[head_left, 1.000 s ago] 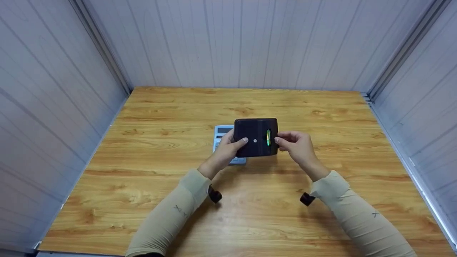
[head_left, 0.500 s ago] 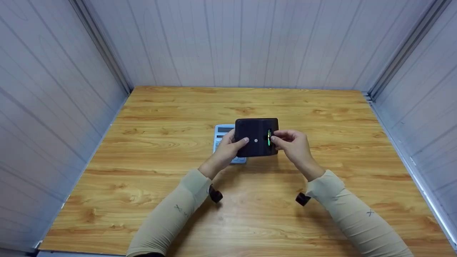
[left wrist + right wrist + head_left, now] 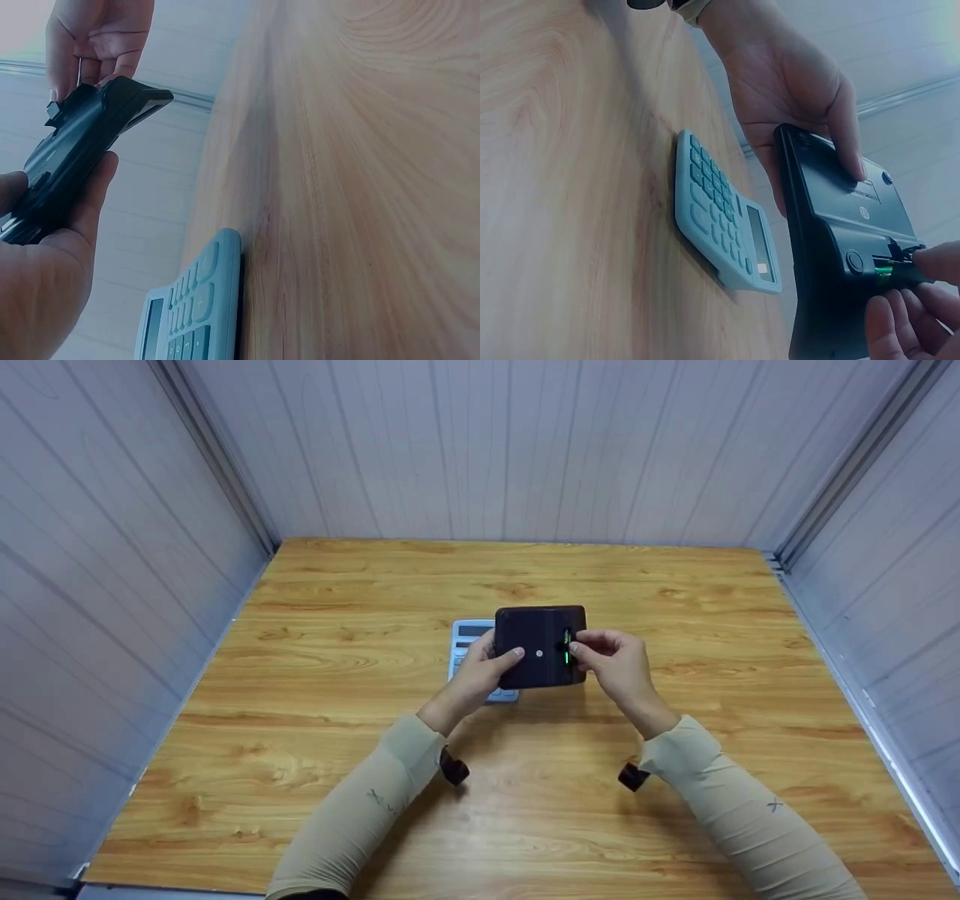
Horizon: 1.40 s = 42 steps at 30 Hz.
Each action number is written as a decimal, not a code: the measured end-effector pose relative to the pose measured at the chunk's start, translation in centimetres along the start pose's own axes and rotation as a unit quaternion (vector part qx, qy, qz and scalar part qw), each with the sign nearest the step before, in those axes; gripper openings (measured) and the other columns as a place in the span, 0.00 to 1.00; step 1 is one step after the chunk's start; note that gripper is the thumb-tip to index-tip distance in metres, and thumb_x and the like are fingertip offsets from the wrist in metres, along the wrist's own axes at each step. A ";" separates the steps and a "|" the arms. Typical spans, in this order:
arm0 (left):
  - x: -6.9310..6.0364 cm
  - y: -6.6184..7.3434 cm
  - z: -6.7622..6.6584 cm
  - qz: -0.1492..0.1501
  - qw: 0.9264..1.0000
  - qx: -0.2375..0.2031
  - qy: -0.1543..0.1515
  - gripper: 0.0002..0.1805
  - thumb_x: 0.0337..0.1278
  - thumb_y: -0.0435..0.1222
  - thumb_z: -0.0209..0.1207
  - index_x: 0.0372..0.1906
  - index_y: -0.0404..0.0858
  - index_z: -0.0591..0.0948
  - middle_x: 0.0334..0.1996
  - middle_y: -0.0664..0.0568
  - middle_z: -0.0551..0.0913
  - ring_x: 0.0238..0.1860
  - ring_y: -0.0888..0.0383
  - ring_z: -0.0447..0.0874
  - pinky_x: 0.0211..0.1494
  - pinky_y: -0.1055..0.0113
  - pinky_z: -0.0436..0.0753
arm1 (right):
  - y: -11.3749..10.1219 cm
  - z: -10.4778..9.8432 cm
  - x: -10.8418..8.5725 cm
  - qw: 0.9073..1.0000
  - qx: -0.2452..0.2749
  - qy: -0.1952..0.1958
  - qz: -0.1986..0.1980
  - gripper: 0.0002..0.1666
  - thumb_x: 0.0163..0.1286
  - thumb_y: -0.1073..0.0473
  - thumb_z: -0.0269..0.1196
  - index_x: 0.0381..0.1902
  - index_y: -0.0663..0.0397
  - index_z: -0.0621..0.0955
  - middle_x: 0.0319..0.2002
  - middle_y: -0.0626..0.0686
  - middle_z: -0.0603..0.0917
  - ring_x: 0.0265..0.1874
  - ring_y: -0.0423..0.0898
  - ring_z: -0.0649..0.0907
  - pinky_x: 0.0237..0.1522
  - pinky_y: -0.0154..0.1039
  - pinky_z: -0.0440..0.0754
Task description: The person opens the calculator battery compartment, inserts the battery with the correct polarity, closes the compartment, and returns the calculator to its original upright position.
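My left hand (image 3: 478,669) grips a black calculator (image 3: 525,630) by its left side, thumb on the back, which faces me. It is held above the table. In the right wrist view, a battery slot near its right edge shows a green battery (image 3: 883,270). My right hand (image 3: 619,667) is at that edge and pinches a small black battery cover (image 3: 904,251) at the slot. The cover (image 3: 54,112) stands out from the back in the left wrist view. Whether it is seated cannot be seen. A light blue calculator (image 3: 466,649) lies face up on the table, partly hidden behind the black one.
The wood-patterned table (image 3: 360,600) is bounded by pale panel walls (image 3: 480,450) at the back and both sides. Dark wrist cameras (image 3: 454,769) hang under the sleeves, low over the table.
My right hand has moved slightly left, its thumb from the calculator's right edge onto the battery slot. Less of the green battery shows now. The left hand has hardly moved.
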<state>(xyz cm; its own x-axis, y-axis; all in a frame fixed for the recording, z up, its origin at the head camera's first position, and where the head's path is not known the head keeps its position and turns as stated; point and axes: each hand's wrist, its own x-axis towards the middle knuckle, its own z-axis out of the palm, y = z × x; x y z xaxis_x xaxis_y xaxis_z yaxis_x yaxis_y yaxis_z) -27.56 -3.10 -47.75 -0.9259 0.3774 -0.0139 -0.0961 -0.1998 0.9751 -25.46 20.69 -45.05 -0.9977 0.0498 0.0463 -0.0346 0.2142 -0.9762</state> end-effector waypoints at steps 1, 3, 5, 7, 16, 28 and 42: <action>0.0 0.0 0.0 0.001 1.000 0.001 -0.001 0.25 0.83 0.29 0.55 0.77 0.35 0.71 0.63 0.36 0.85 0.57 0.52 0.90 0.61 0.56 0.91 | 0.0 0.0 0.0 1.000 0.001 0.000 -0.002 0.14 0.75 0.65 0.71 0.54 0.69 0.88 0.46 0.56 0.91 0.34 0.39 0.89 0.39 0.31 0.91; 0.0 0.0 0.0 0.003 1.000 0.001 -0.004 0.25 0.83 0.29 0.55 0.78 0.35 0.71 0.63 0.36 0.85 0.56 0.52 0.90 0.61 0.57 0.91 | 0.1 0.0 0.0 1.000 0.000 0.001 -0.008 0.14 0.75 0.66 0.71 0.54 0.70 0.88 0.44 0.56 0.92 0.33 0.38 0.88 0.39 0.31 0.91; 0.0 0.0 0.0 0.004 1.000 0.003 -0.009 0.25 0.83 0.29 0.55 0.78 0.34 0.71 0.63 0.36 0.85 0.55 0.52 0.91 0.60 0.57 0.91 | 0.2 0.1 0.1 1.000 -0.001 0.002 -0.013 0.14 0.74 0.67 0.71 0.53 0.71 0.88 0.42 0.54 0.92 0.32 0.38 0.88 0.38 0.31 0.91; 0.0 0.0 0.1 0.006 1.000 0.003 -0.013 0.26 0.82 0.28 0.55 0.78 0.34 0.70 0.62 0.36 0.85 0.55 0.53 0.91 0.59 0.58 0.92 | 0.4 0.1 0.1 1.000 -0.003 0.003 -0.014 0.14 0.73 0.67 0.72 0.53 0.70 0.88 0.41 0.52 0.91 0.32 0.37 0.88 0.37 0.30 0.91; 0.0 -0.3 0.1 0.016 0.999 0.015 -0.027 0.28 0.81 0.28 0.56 0.80 0.33 0.69 0.63 0.35 0.85 0.55 0.53 0.91 0.58 0.58 0.92 | 0.8 0.1 0.1 1.000 -0.011 0.007 -0.021 0.15 0.69 0.65 0.77 0.48 0.68 0.86 0.35 0.48 0.87 0.32 0.38 0.85 0.34 0.29 0.89; -0.1 -0.3 0.0 0.015 0.999 0.004 -0.028 0.26 0.82 0.29 0.55 0.78 0.33 0.70 0.62 0.37 0.85 0.54 0.54 0.91 0.58 0.58 0.92 | 0.9 -0.9 0.5 0.996 -0.077 -0.027 0.033 0.42 0.70 0.49 0.77 0.73 0.64 0.76 0.61 0.63 0.80 0.54 0.52 0.83 0.50 0.32 0.82; -0.1 0.0 0.3 0.006 0.999 -0.015 -0.037 0.27 0.83 0.29 0.53 0.80 0.33 0.67 0.67 0.34 0.82 0.58 0.51 0.90 0.63 0.54 0.91 | 0.9 -1.2 0.6 0.997 -0.059 -0.040 0.034 0.40 0.71 0.50 0.77 0.71 0.68 0.78 0.53 0.59 0.84 0.48 0.45 0.85 0.50 0.28 0.83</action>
<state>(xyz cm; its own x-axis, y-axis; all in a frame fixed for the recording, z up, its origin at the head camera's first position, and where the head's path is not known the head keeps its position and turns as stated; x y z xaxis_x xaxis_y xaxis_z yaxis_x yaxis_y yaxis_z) -27.34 -2.89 -47.73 -0.8977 0.4403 0.0155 -0.0970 -0.2318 0.9679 -26.00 22.06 -45.66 -0.9991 -0.0083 -0.0407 0.0357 0.3265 -0.9445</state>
